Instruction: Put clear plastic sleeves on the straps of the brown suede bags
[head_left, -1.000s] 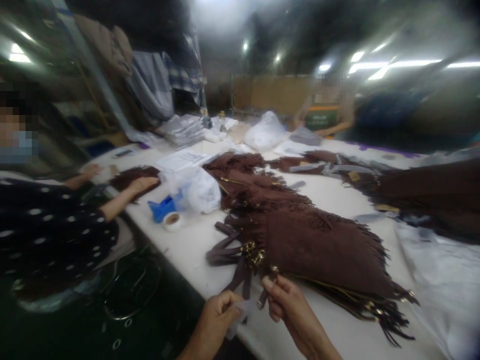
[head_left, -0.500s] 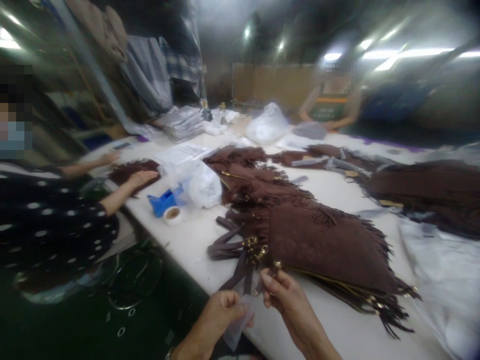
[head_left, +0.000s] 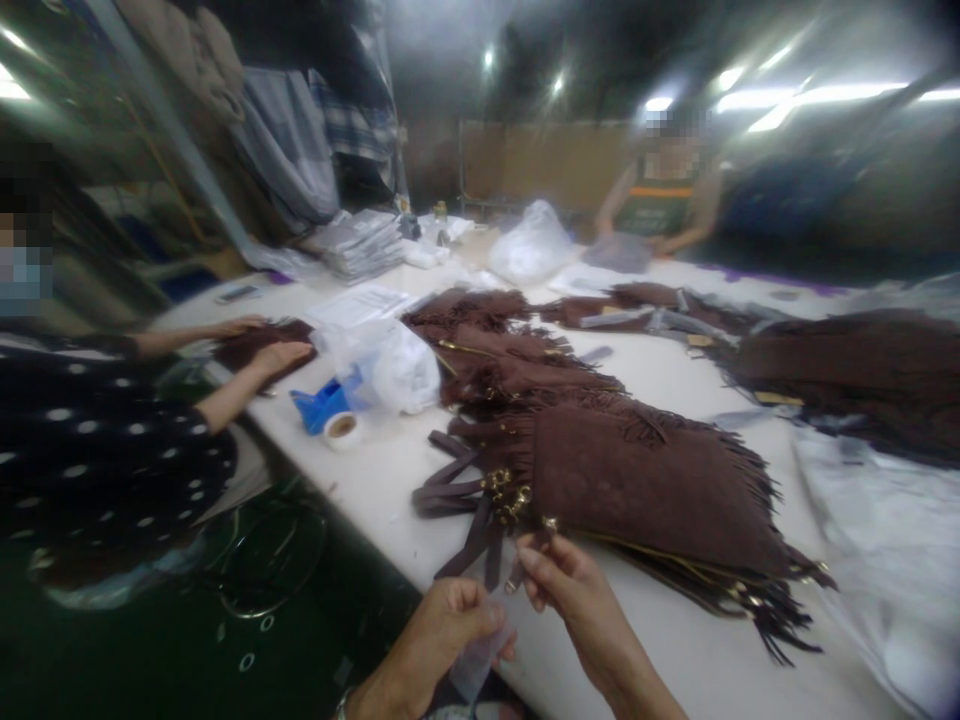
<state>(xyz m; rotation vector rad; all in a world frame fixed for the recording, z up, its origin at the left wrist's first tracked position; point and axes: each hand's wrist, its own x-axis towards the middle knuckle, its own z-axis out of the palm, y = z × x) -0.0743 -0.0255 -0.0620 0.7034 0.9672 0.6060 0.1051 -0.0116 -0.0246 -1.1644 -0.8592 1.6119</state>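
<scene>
Fingers of L hand, bottom ctr, are pinched tog. on a bit of clear plastic that hangs below the thumb; no gap at the tips. R hand, just beside it, has thumb & fingers closed on a short brown tab w/ a metal end, near the corner of the fringed brown bag.

L to R: far left, a co-worker in a dotted top has both hands at a dark brown piece on the bench. Next, blue thing, prob. a tape dispenser, w/ tape roll just beside it, then bunched white plastic. Ctr: loose brown straps & gold clips. R of ctr: the bag lies flat atop others, fringe to the R. Far right, more brown bags & clear wrap.

Changed vs 1 s ago: plastic hangs lower & fuller from L fingers, tab end sits closer to L thumb; bag approx. same spot. So plastic & tab are now near each other; can't tell if touching. Co-worker's far hand is now on the brown piece too.

Writing: pale lettering on green apron, upper R, too blurred. Printed sheet, upper L of ctr, & tan tag, R side: illegible. No brand readable.
</scene>
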